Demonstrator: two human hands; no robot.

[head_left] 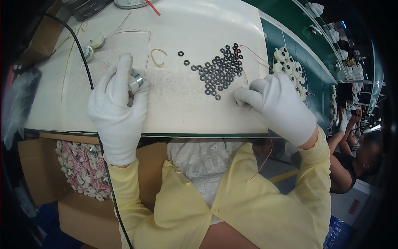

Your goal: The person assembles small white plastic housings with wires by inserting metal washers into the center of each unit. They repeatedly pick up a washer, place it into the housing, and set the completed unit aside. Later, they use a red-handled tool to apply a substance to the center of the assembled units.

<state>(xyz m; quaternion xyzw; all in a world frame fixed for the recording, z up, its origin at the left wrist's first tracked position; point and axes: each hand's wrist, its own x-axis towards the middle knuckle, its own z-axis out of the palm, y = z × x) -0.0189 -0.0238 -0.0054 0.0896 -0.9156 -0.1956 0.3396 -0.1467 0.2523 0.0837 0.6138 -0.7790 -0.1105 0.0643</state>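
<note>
While we work at the white table (pixel 174 118), our right hand (pixel 282 106) is curled, fingertips drawn in, on what we cannot tell; our left hand (pixel 118 106) pinches a silvery cylinder (pixel 135 84), left of the small black rings (pixel 215 73). We judge the step as handling this cylinder; the next move calls for a steady hold.

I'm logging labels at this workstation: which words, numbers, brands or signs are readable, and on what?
None can be read clearly.
Red label on the pale panel at lower right: too small and blurred.
Dark round tin at top left: faint marks, too blurred.
Blue packaging at lower right: pale marks, unreadable.
Metal part in the left hand: no readable text.
</note>
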